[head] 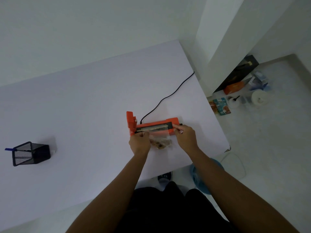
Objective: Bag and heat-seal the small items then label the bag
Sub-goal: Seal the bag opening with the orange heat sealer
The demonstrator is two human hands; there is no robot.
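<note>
An orange heat sealer [168,122] lies on the white table [84,106] with its lid [131,121] raised upright at its left end. A clear plastic bag [160,140] holding small brown items lies just in front of it, its open edge resting on the dark sealing strip. My left hand [139,143] pinches the bag's left corner. At the sealer's right end, my right hand [185,137] pinches the right corner.
A black power cord [170,96] runs from the sealer to the table's far right edge. A black mesh pen holder [30,153] with a blue pen stands at the left. Boxes, packets and containers [239,95] sit on the floor to the right.
</note>
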